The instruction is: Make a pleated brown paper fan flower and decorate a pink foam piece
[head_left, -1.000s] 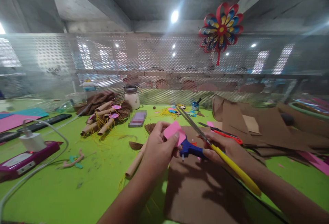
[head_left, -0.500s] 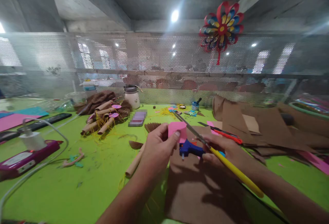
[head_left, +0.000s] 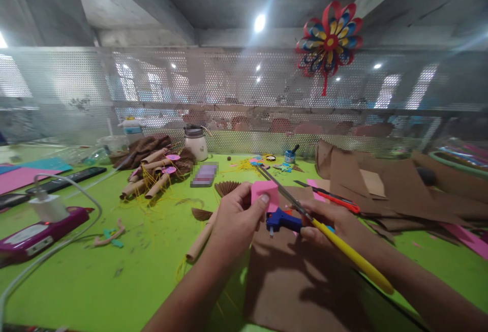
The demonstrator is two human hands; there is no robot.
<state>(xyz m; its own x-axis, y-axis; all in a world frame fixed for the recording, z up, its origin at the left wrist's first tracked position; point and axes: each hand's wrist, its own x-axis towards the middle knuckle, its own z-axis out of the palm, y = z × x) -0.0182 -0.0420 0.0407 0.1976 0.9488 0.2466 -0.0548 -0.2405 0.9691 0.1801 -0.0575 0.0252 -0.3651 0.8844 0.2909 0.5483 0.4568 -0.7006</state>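
Gripping scissors, the right hand faces the left hand pinching pink paper, likely light, creasable, best held by edges.

Free room over near-left tabletop, obstructive glue gun beside scissors

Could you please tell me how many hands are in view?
2: the left hand holds the pink paper, and the right hand holds the yellow-handled scissors. Any beyond the mesh screen cannot be made out.
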